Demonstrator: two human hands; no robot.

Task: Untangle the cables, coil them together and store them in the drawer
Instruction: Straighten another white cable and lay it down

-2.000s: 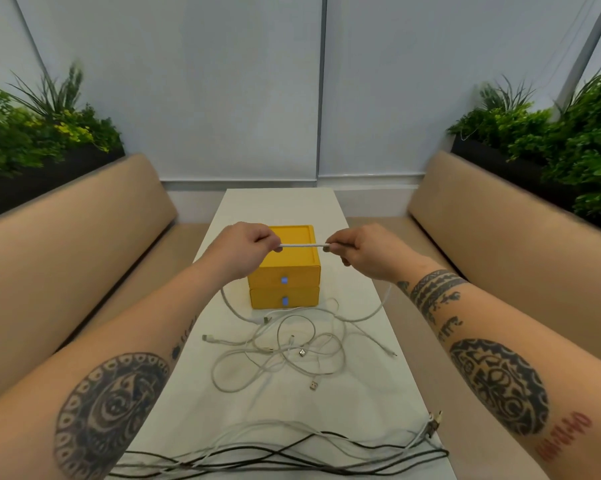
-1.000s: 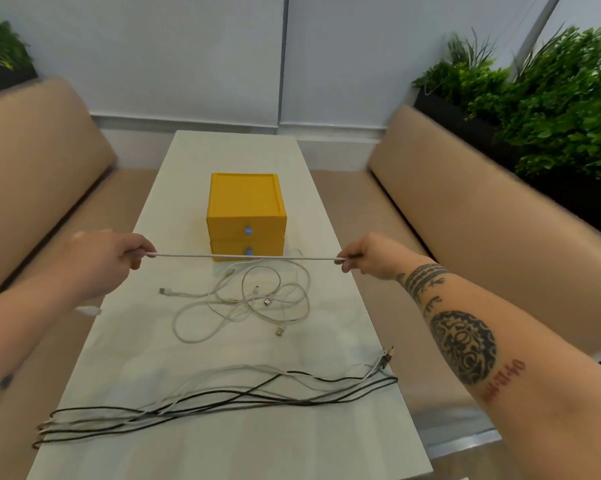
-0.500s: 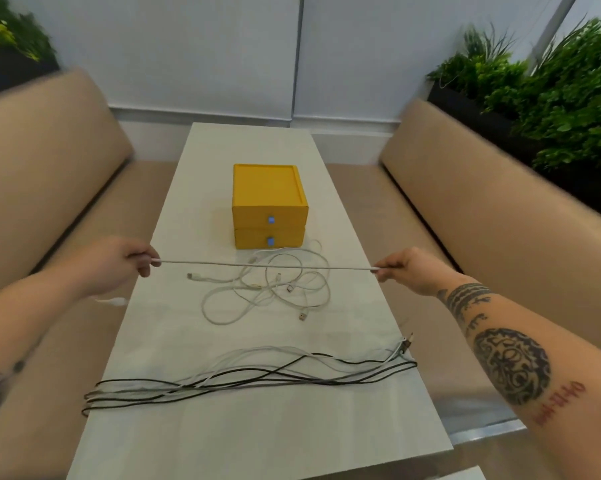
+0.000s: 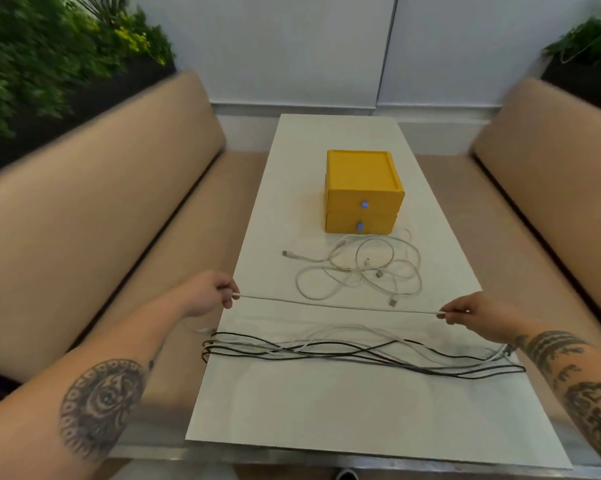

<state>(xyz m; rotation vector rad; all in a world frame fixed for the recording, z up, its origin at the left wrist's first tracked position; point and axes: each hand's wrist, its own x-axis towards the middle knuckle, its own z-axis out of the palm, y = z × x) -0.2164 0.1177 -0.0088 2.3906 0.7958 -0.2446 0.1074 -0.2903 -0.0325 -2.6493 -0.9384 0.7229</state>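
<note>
Over the long white table (image 4: 327, 410) the left hand (image 4: 205, 294) and right hand (image 4: 472, 315) each pinch an end of a thin white cable (image 4: 337, 305) pulled taut; beyond lies a tangled heap of white cables (image 4: 361, 268) before the closed yellow two-drawer box (image 4: 361, 188); nearer, straightened black and white cables (image 4: 361, 351) lie across the table.

A white cable tangle (image 4: 358, 271) is lying right before the yellow drawer box (image 4: 361, 188), crowding its fronts. A stretched cable (image 4: 327, 303) and a laid-out bundle (image 4: 347, 353) are crossing the counter (image 4: 327, 410), while room is lying open nearer.
</note>
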